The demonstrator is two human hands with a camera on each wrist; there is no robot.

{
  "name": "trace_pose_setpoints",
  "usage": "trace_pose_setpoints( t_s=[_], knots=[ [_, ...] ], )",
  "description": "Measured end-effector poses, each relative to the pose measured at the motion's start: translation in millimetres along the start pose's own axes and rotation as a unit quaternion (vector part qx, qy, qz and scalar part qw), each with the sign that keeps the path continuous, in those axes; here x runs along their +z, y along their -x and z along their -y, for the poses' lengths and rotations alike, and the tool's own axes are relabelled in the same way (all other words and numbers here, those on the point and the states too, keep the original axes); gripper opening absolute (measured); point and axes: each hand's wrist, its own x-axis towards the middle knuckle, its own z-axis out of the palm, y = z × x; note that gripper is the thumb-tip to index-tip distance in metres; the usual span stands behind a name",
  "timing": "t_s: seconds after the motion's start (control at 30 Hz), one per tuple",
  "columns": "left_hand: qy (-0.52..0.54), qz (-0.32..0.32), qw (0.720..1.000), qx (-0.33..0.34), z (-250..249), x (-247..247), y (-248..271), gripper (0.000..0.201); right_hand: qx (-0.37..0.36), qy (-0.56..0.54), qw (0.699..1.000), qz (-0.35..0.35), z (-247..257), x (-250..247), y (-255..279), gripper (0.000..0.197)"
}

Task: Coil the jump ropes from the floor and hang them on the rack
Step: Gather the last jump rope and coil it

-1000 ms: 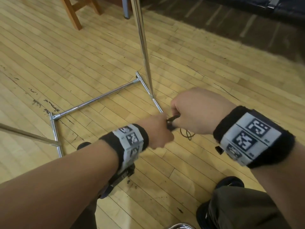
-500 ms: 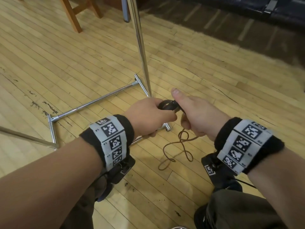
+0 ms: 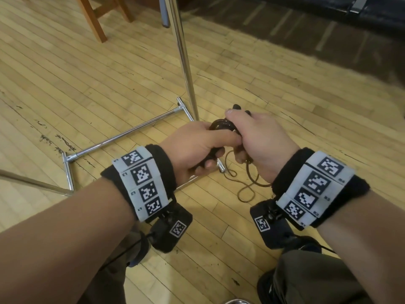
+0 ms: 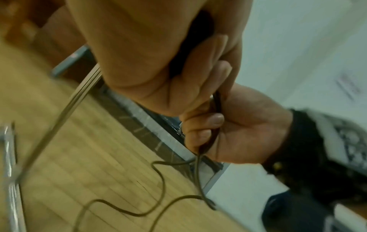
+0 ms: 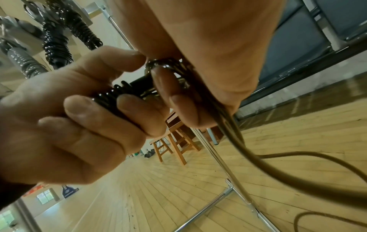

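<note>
My left hand (image 3: 198, 148) grips the black handles of a dark jump rope, with a few turns of cord (image 3: 221, 124) wound round them. Against it, my right hand (image 3: 254, 137) holds the cord, which runs down through its curled fingers (image 4: 200, 131). In the right wrist view the wound coil (image 5: 168, 66) sits between both hands. The loose rope (image 3: 247, 183) hangs down and loops on the wooden floor. The chrome rack's upright pole (image 3: 184, 55) stands just behind my hands, its base bars (image 3: 129, 132) on the floor. Coiled black ropes (image 5: 55, 39) hang up on the rack.
A wooden stool (image 3: 98, 16) stands at the far left. A dark mat (image 3: 306, 29) covers the floor at the far right. My knees (image 3: 311, 279) and dark shoes are near the bottom edge. Bare wooden floor lies to the left of the rack base.
Both hands have risen from near the floor and drawn closer to me. Turns of cord now show round the handles, and more loose rope trails below the right hand.
</note>
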Motion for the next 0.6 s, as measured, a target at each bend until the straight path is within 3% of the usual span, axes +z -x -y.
trace_pose_setpoints(
  t_s=[0.1, 0.17, 0.3, 0.47, 0.6],
  knots=[
    [-0.151, -0.066, 0.986, 0.022, 0.1, 2.6, -2.2, 0.021, -0.028, 0.053, 0.998, -0.035, -3.7, 1.0, -0.9, 0.036],
    [-0.176, -0.079, 0.981, 0.024, 0.5, 4.2, -3.0, 0.02, -0.069, 0.063, 0.994, -0.053, -3.1, 0.9, -0.1, 0.021],
    [-0.196, -0.096, 0.976, 0.024, 1.1, 6.8, -5.3, 0.019, -0.104, 0.079, 0.989, -0.075, -2.4, 1.4, 0.2, 0.016],
    [-0.17, -0.097, 0.98, 0.019, 1.0, 3.8, -5.8, 0.02, -0.111, 0.088, 0.986, -0.084, 0.5, 4.3, -3.8, 0.018],
    [-0.073, -0.044, 0.996, 0.026, -1.3, -0.9, -0.7, 0.029, -0.081, 0.065, 0.989, -0.101, 5.4, 2.0, -10.2, 0.023]
  ],
)
